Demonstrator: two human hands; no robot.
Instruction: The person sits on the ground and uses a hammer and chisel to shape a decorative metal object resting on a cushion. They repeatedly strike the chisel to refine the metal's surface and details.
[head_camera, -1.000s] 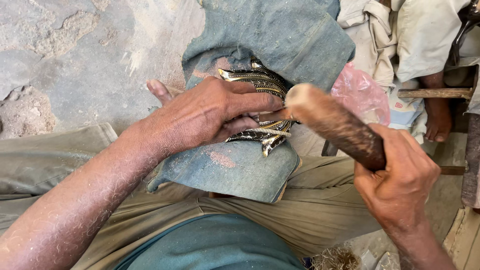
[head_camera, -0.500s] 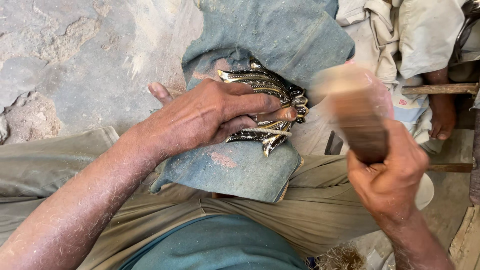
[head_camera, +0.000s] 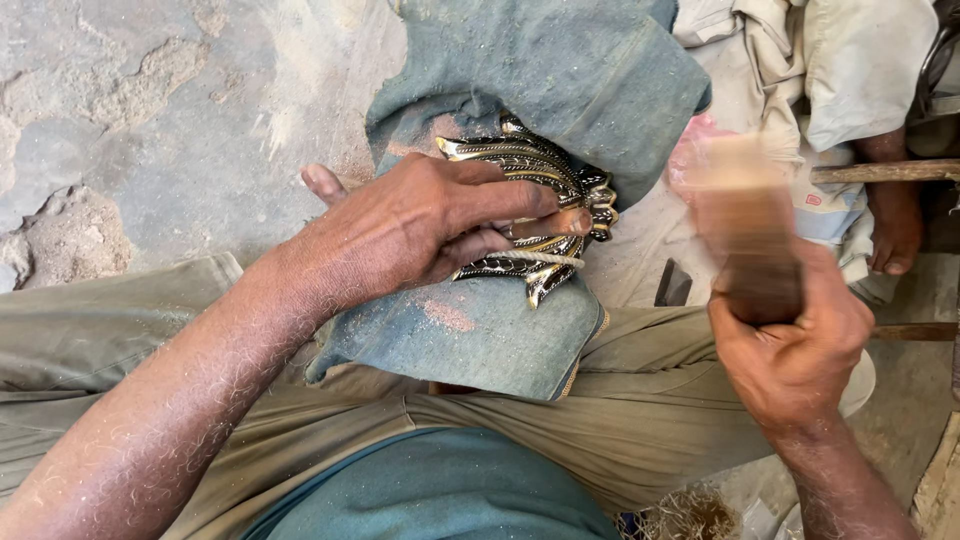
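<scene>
My left hand (head_camera: 425, 225) presses down on a dark carved ornament with gold-edged ridges (head_camera: 545, 175), and a thin tool (head_camera: 535, 228) sits between its fingers with the tip on the carving. The ornament rests on a folded blue denim cloth (head_camera: 500, 330) laid over my knee. My right hand (head_camera: 795, 350) grips a thick wooden mallet (head_camera: 745, 230) by its lower end and holds it upright to the right of the carving, blurred by motion.
Cracked grey concrete floor (head_camera: 150, 120) lies to the upper left. Pale cloths and a pink bag (head_camera: 690, 165) are heaped at the upper right. Another person's bare foot (head_camera: 895, 230) and wooden sticks (head_camera: 880, 172) sit at the right edge.
The mallet swung up and away from the carving, going from tilted with its head near my left fingers to upright on the right. My left hand stays on the ornament.
</scene>
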